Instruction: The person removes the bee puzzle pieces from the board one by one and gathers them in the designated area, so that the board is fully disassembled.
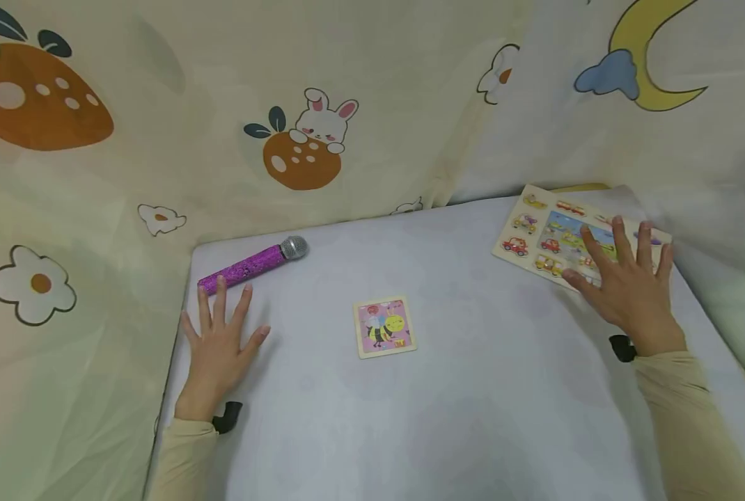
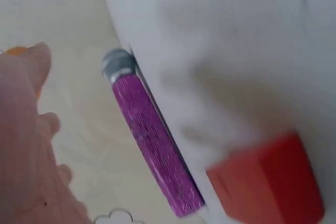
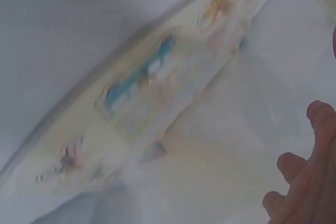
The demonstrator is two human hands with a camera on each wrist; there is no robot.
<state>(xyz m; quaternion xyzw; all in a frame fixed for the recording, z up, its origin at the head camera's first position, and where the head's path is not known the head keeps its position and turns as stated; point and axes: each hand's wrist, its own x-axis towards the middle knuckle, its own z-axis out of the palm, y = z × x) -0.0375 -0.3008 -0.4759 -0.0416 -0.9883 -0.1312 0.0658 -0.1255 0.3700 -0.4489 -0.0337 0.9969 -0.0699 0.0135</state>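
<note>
A purple glittery microphone [image 1: 247, 268] with a silver mesh head lies at the table's far left edge. My left hand [image 1: 217, 351] is spread with straight fingers just in front of its handle end, fingertips overlapping it in the head view. In the left wrist view the whole microphone [image 2: 152, 140] shows beside the hand. My right hand [image 1: 636, 292] spreads its fingers over a wooden picture board [image 1: 513, 226] with vehicle pieces, hiding its right part. The right wrist view shows this board [image 3: 89, 114] blurred, the fingers apart from it there. Neither hand grips anything.
A small square bee picture puzzle [image 1: 385, 327] lies mid-table. A blurred red block-like thing [image 2: 273, 182] fills the lower right of the left wrist view. Printed cloth [image 1: 222, 139] hangs behind the white table [image 1: 460, 403]. Something yellow [image 1: 585, 187] shows behind the board.
</note>
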